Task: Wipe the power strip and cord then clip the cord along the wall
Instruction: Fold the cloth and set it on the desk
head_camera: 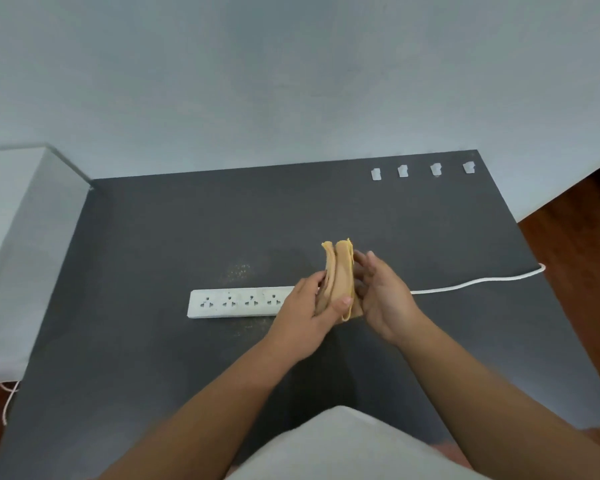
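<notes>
A folded yellow cloth [338, 277] is held upright over the dark bench [160, 237], gripped between both hands. The left hand [303, 318] is closed on the cloth's near edge, thumb laid across the front fold; the right hand [383, 296] is cupped against the far face, fingers loosely spread and pressed to the fabric. The cloth is being readied, it would seem, so the wiping step is judged to be just opening, with no clipping yet done.

The white power strip [239, 303] is found flat on the bench at about the centre, its right end hidden behind the left hand. Its long axis is laid from 9 o'clock to 3 o'clock, sockets facing up, the free end pointing to 9 o'clock. The white cord [478, 281] is run off from the hidden end toward 3 o'clock, curving up to the bench's right edge.

Four white cord clips [423, 170] are seen in a row at 1 o'clock, along the back edge by the wall [291, 81]; whether they are stuck to wall or bench cannot be told from this angle.

Next, the cloth would need to be brought down flat on the strip and drawn along its length, with the strip steadied by the other hand.
</notes>
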`<action>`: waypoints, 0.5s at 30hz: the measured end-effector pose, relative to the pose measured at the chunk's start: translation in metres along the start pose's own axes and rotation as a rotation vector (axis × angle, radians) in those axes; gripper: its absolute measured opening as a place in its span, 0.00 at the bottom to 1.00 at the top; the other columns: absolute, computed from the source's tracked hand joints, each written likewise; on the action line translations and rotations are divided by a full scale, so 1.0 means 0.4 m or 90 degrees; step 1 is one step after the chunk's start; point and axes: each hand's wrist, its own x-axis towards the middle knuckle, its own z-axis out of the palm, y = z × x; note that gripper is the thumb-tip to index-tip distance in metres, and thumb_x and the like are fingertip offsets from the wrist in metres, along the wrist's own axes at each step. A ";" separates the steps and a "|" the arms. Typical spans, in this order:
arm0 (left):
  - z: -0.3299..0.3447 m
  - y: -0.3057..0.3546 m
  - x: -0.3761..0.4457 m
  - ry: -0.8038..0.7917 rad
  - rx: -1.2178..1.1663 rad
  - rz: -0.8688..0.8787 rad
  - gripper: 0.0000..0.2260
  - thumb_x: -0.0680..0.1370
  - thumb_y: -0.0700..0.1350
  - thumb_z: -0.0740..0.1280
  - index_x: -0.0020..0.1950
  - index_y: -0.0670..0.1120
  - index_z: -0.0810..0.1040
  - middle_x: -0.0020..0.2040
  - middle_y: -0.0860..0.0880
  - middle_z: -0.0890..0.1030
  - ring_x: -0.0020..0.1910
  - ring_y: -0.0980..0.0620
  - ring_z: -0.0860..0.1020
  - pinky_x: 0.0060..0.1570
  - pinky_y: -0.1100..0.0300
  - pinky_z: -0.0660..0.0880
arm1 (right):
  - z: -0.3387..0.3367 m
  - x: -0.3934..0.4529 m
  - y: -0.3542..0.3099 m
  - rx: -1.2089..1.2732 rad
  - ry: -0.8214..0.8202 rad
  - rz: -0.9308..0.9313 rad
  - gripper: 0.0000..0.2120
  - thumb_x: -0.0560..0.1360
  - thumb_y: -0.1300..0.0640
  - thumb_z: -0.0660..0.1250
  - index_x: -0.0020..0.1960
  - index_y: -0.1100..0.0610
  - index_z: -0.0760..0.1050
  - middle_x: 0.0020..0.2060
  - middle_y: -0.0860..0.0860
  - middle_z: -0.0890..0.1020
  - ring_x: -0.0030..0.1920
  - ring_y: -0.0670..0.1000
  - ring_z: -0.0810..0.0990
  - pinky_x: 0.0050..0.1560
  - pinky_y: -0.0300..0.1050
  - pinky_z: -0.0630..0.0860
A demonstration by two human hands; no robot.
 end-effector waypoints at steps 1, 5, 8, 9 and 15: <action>-0.009 0.005 -0.002 0.000 -0.057 -0.027 0.23 0.74 0.62 0.65 0.66 0.55 0.70 0.57 0.57 0.78 0.55 0.60 0.76 0.55 0.60 0.74 | 0.007 0.000 -0.001 -0.016 -0.009 -0.014 0.18 0.80 0.49 0.57 0.67 0.54 0.71 0.60 0.56 0.79 0.55 0.56 0.80 0.54 0.56 0.76; -0.028 -0.005 -0.009 0.055 -0.258 -0.145 0.21 0.73 0.55 0.70 0.64 0.57 0.71 0.56 0.56 0.80 0.52 0.58 0.80 0.52 0.55 0.78 | 0.033 -0.012 0.007 -0.179 -0.075 -0.089 0.24 0.77 0.64 0.64 0.71 0.52 0.67 0.63 0.52 0.78 0.63 0.53 0.77 0.63 0.53 0.74; -0.037 -0.020 -0.023 0.101 -0.352 -0.177 0.15 0.76 0.48 0.69 0.62 0.54 0.73 0.57 0.52 0.81 0.54 0.55 0.80 0.54 0.55 0.78 | 0.052 -0.024 0.024 -0.298 -0.093 -0.147 0.26 0.73 0.67 0.67 0.69 0.52 0.69 0.62 0.49 0.78 0.63 0.50 0.76 0.63 0.52 0.74; -0.042 -0.022 -0.030 0.120 -0.375 -0.179 0.13 0.77 0.44 0.67 0.61 0.52 0.73 0.57 0.51 0.81 0.55 0.53 0.79 0.54 0.56 0.77 | 0.058 -0.026 0.028 -0.300 -0.082 -0.151 0.26 0.72 0.67 0.68 0.68 0.52 0.70 0.61 0.50 0.79 0.62 0.51 0.77 0.61 0.52 0.75; -0.086 -0.037 -0.075 0.221 -0.552 -0.229 0.18 0.79 0.36 0.60 0.63 0.56 0.71 0.58 0.44 0.80 0.58 0.45 0.79 0.59 0.45 0.75 | 0.077 -0.040 0.047 -0.137 -0.101 -0.082 0.23 0.74 0.68 0.67 0.66 0.54 0.70 0.54 0.53 0.82 0.49 0.52 0.82 0.44 0.47 0.79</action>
